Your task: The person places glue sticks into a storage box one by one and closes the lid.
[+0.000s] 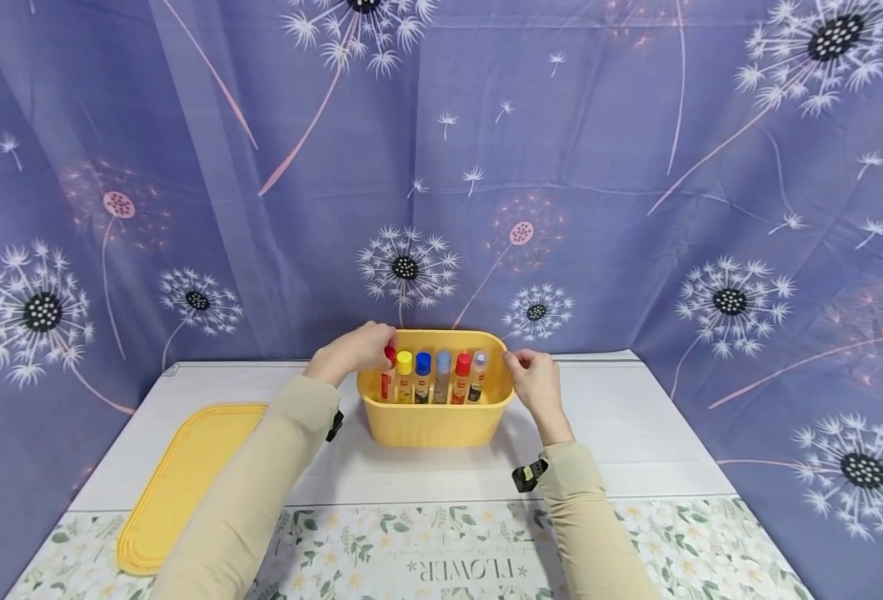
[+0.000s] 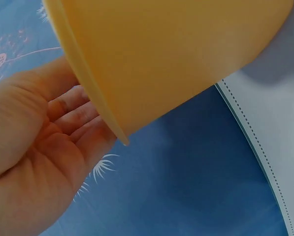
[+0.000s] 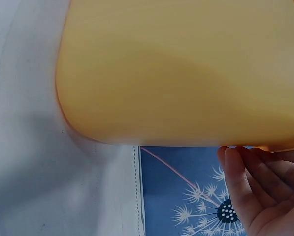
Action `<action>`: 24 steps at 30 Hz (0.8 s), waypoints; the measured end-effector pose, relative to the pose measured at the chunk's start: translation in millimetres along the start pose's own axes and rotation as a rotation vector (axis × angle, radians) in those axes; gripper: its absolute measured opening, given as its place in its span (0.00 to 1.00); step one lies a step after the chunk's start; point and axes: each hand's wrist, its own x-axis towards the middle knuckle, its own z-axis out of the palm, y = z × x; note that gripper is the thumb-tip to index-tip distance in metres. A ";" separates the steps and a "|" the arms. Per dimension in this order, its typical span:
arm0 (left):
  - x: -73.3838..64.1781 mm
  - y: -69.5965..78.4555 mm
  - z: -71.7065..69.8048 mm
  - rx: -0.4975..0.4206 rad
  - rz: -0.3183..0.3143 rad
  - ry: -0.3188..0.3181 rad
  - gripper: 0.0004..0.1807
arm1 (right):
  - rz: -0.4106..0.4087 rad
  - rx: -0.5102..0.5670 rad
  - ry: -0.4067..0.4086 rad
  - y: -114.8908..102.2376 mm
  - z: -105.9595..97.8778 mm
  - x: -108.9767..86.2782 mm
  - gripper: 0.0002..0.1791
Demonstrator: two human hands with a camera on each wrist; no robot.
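A yellow oval plastic bin (image 1: pixel 436 427) stands on the table with a row of small, labelled clear tubes inside. My left hand (image 1: pixel 355 348) reaches over its left rim and pinches the leftmost red-capped tube (image 1: pixel 387 383). In the left wrist view the fingertips of this left hand (image 2: pixel 53 123) are hidden behind the rim. Beside that tube stand a yellow-capped tube (image 1: pixel 405 379), a blue-capped one (image 1: pixel 422 379), a pale-capped one (image 1: pixel 441 379), another red-capped one (image 1: pixel 461 379) and a pale lilac-capped one (image 1: pixel 477 379). My right hand (image 1: pixel 537 385) holds the bin's right rim between thumb and fingers.
A yellow lid (image 1: pixel 202 450) lies flat at the left, partly under my left forearm. The white tabletop (image 1: pixel 606 417) meets a flower-printed strip (image 1: pixel 381 542) at the front. Purple dandelion-print cloth (image 1: pixel 471 108) hangs behind the bin and along both sides.
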 end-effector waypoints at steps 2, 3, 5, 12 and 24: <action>-0.2 1.5 0.1 0.007 -0.014 -0.009 0.09 | 0.001 0.000 -0.001 -0.1 0.0 -0.2 0.16; -0.2 2.3 0.0 0.012 -0.016 -0.014 0.09 | 0.001 0.001 -0.002 -0.1 0.0 -0.3 0.16; -0.4 3.7 -0.2 0.018 -0.023 -0.017 0.09 | 0.000 0.001 0.002 -0.2 0.0 -0.5 0.16; -1.2 7.2 -1.0 0.006 -0.053 -0.041 0.10 | -0.006 -0.002 0.013 -0.1 0.6 -0.3 0.14; 0.6 10.5 6.5 0.032 -0.110 -0.059 0.10 | -0.002 -0.001 0.014 -0.1 0.4 0.1 0.14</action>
